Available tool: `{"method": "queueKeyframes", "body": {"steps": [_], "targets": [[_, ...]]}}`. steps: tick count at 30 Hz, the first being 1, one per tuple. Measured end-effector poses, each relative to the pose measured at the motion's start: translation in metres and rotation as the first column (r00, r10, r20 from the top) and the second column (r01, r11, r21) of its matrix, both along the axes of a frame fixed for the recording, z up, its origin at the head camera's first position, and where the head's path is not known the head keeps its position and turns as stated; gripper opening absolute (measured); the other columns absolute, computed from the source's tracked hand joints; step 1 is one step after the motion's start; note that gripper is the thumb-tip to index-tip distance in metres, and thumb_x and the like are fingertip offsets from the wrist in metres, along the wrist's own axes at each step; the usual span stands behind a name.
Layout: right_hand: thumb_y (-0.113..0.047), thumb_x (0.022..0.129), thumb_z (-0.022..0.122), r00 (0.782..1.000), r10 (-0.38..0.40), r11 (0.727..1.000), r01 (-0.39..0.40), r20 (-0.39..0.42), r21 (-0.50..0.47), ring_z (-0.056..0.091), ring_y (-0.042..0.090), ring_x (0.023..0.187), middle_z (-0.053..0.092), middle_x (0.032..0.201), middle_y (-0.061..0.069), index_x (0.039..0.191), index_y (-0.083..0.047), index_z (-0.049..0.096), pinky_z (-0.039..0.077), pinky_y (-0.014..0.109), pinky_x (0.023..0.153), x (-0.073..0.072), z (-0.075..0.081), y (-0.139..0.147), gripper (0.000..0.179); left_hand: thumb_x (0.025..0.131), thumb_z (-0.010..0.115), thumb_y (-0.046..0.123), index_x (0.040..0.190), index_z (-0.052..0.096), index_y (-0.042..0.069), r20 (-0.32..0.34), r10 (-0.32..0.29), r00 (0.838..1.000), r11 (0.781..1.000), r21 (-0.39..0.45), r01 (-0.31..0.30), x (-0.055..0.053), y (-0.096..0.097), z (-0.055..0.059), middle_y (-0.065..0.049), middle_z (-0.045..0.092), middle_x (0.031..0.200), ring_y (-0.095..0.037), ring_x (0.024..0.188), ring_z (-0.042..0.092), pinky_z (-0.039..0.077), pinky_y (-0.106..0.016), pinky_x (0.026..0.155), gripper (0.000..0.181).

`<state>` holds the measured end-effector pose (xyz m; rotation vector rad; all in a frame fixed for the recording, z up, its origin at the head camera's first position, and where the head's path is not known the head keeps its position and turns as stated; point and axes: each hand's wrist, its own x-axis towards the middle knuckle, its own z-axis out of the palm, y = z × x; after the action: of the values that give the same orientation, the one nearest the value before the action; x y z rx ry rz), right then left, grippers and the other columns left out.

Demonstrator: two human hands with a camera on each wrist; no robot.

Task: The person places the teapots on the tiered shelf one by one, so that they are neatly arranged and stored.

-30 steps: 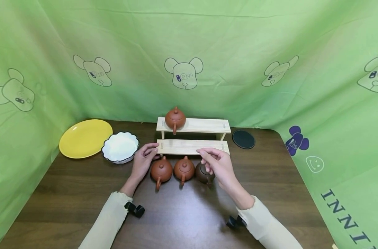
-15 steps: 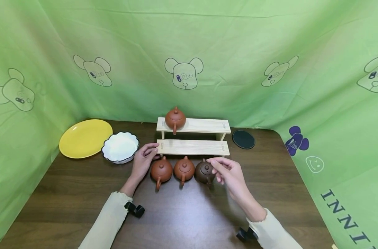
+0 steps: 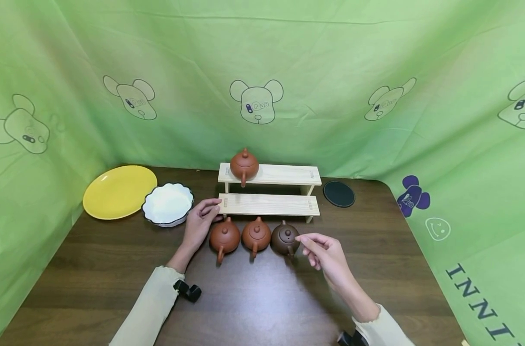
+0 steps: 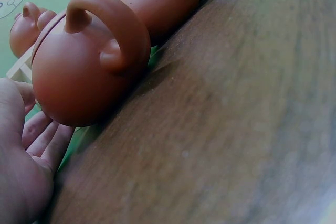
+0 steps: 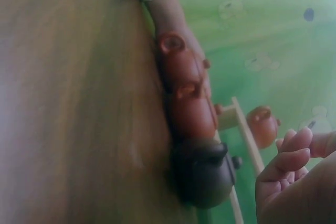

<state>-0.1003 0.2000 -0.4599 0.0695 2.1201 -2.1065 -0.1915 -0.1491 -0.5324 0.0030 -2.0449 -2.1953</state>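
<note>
My left hand [image 3: 199, 225] holds the left end of the lower board of a two-tier wooden stand [image 3: 268, 204], thumb and fingertips at its corner. In the left wrist view the fingers [image 4: 50, 142] lie partly behind a reddish-brown teapot [image 4: 89, 72]. A second reddish-brown teapot [image 3: 256, 235] and a dark brown teapot [image 3: 285, 238] stand beside it in a row before the stand. My right hand [image 3: 327, 254], fingers loosely curled and holding nothing, hovers just right of the dark teapot. The right wrist view shows a gap between them.
On the upper board sits another reddish-brown teapot [image 3: 244, 166]. A yellow oval plate [image 3: 119, 192] and a white scalloped bowl [image 3: 168, 204] stand at the left. Right of the stand lies a dark round coaster [image 3: 339, 193]. Green printed cloth [image 3: 258, 43] encloses the table.
My right hand has moved from the lower board's front edge, over the dark teapot, toward me and to the right, uncovering that teapot. My left hand and the teapots stay in place.
</note>
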Motion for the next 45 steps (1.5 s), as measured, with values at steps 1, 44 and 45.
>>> {"method": "queueKeyframes", "body": {"steps": [1, 44, 45], "targets": [[-0.011, 0.109, 0.072, 1.0, -0.002, 1.0, 0.002, 0.012, 0.005, 0.05, 0.005, 0.054, 0.065, 0.074, -0.001, 0.116, 0.013, 0.076, 0.039, 0.014, 0.045, 0.001, -0.002, 0.002, 0.026, 0.109, 0.069, -0.002, 0.133, 0.071, -0.008, 0.001, 0.0, 1.0, 1.0, 0.001, 0.0, 0.0, 0.0, 0.0, -0.033, 0.075, 0.124, -0.006, 0.095, 0.078, 0.069, -0.026, 0.087, 0.026], [-0.019, 0.112, 0.068, 0.941, 0.269, 0.963, -0.269, 0.204, -0.027, 0.042, 0.001, 0.054, 0.063, 0.076, -0.007, 0.123, 0.011, 0.076, 0.033, 0.012, 0.047, -0.004, -0.048, 0.006, 0.034, 0.109, 0.068, -0.002, 0.134, 0.071, -0.009, -0.005, 0.0, 1.0, 1.0, 0.003, 0.0, 0.0, -0.001, -0.001, -0.032, 0.075, 0.124, -0.006, 0.097, 0.077, 0.069, -0.027, 0.088, 0.026], [-0.02, 0.112, 0.068, 0.94, 0.271, 0.962, -0.27, 0.207, -0.033, 0.042, 0.0, 0.054, 0.062, 0.076, -0.008, 0.123, 0.011, 0.076, 0.033, 0.013, 0.047, -0.004, -0.048, 0.005, 0.034, 0.109, 0.068, -0.002, 0.134, 0.071, -0.009, -0.005, 0.0, 1.0, 1.0, 0.005, 0.0, 0.0, -0.001, -0.001, -0.032, 0.075, 0.123, -0.006, 0.096, 0.077, 0.069, -0.027, 0.087, 0.026]]}}
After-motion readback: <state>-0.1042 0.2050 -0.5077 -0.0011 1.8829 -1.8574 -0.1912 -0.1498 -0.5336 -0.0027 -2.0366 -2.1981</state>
